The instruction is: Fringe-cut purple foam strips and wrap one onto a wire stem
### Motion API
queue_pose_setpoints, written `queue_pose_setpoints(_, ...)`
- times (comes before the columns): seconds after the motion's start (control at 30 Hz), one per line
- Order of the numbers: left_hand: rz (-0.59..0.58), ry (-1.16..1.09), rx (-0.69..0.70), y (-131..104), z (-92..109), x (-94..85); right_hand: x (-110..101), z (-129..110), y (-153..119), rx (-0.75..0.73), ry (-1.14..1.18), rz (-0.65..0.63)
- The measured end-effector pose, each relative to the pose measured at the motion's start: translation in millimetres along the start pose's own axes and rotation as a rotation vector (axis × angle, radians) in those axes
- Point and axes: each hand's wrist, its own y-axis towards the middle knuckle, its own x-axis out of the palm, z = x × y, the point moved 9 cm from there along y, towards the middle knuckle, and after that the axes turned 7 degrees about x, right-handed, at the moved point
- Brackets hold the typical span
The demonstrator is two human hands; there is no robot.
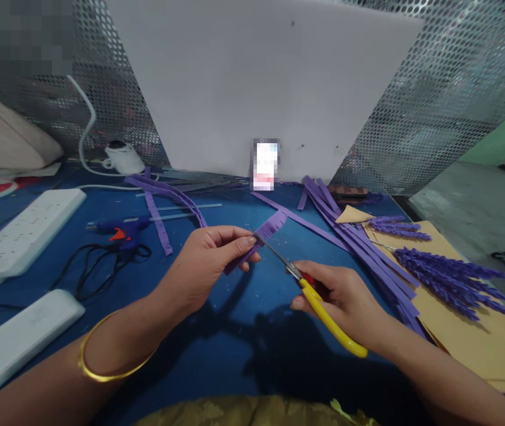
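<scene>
Nearest the camera, in the head view, a fold of olive-brown cloth [235,413] crosses the bottom edge, and your left forearm rises beside it wearing a gold bangle [106,378]. Your left hand [217,260] pinches a purple strip [272,223] between thumb and fingers, holding it above the blue table [235,302]. The strip slants up to the right, one edge snipped into a fringe. Your right hand [345,296] is closed around the scissors [332,322], yellow-handled with some red near the pivot; their blades reach the strip beside your left thumb, but how far they are parted you cannot tell.

On your left lie a blue glue gun [130,232] with an orange trigger, its dark cord looped near a white power strip [35,231], and a loose fringed strip [158,219]. On your right, a bundle of uncut purple strips [359,242] lies partly over brown paper [492,355], with purple flower sprigs [443,278] resting on that paper. Ahead, a bright, blurred-out screen [265,165] stands before a white board [256,83], and a white cup [125,158] sits farther left.
</scene>
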Motion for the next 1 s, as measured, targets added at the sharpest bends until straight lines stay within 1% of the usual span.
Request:
queue_pose_setpoints(0.07,0.003,-0.003,0.000,0.0,-0.2,-0.4,2.8,4.8,-0.1,0.026,0.045,-0.028)
queue_pose_setpoints(0.17,-0.005,-0.027,-0.024,0.6,-2.5,-0.5,8.7,9.3,-0.4,0.072,0.172,-0.106)
queue_pose_setpoints(0.3,-0.053,-0.102,-0.081,1.3,-8.2,3.5,11.9,3.7,0.6,0.098,0.358,-0.189)
queue_pose_setpoints(0.4,-0.050,-0.112,-0.088,1.9,-8.9,3.9,11.0,1.0,2.1,0.094,0.412,-0.194)
queue_pose_setpoints(0.47,-0.036,-0.089,-0.086,1.8,-8.2,2.9,10.1,3.9,2.4,0.090,0.375,-0.166)
queue_pose_setpoints(0.6,-0.013,-0.032,-0.047,0.8,-3.8,-0.1,7.4,9.5,1.5,0.065,0.185,-0.085)
queue_pose_setpoints(0.8,0.018,0.009,0.019,0.8,1.2,-4.0,-4.1,-4.9,1.5,-0.034,-0.078,0.043)
queue_pose_setpoints(0.9,0.032,-0.003,0.035,2.1,3.0,-4.4,-5.4,-6.3,1.3,-0.050,-0.136,0.066)
queue_pose_setpoints(1.0,0.034,-0.007,0.052,2.4,4.3,-4.1,-5.1,-5.7,0.4,-0.065,-0.143,0.078)
